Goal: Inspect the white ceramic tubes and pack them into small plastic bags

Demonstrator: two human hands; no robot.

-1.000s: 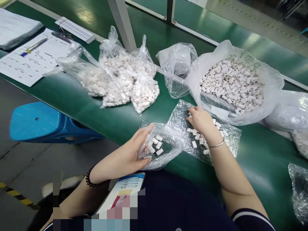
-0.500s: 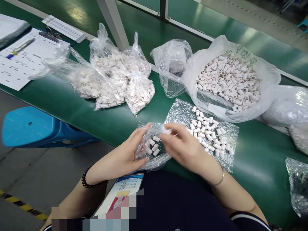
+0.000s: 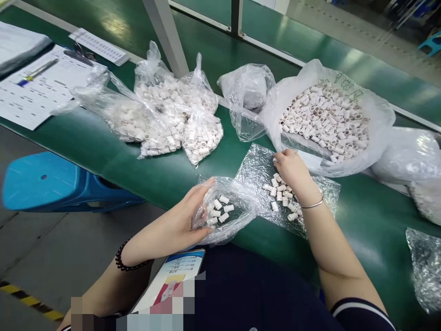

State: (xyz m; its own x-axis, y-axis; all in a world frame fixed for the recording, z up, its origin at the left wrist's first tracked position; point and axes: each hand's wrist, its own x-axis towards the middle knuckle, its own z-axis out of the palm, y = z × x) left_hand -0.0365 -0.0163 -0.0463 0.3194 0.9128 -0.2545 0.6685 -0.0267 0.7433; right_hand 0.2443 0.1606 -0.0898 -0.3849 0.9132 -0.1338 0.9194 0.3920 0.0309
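Note:
My left hand (image 3: 186, 218) is closed on the side of a clear plastic bag (image 3: 246, 202), keeping its mouth wide. Inside that bag lie several short white tubes (image 3: 223, 216). My right hand (image 3: 292, 172) reaches over a flat clear plastic sheet (image 3: 253, 165), fingers pinched on a small white tube (image 3: 274, 160) that partly shows at the fingertips. Below this hand, more loose white tubes (image 3: 280, 193) are scattered on the sheet; my wrist and forearm hide some of them.
A big open bag (image 3: 382, 108) full of white tubes stands behind the sheet. Filled tied bags (image 3: 201, 138) sit at left, near a clipboard with papers (image 3: 27, 101) and a pen (image 3: 37, 72). A blue stool (image 3: 41, 179) stands beside the green table (image 3: 113, 142).
My right hand has moved from the bag's mouth out to the far side of the sheet. The tubes on the sheet have shifted into a smaller visible group. My left hand stays on the bag.

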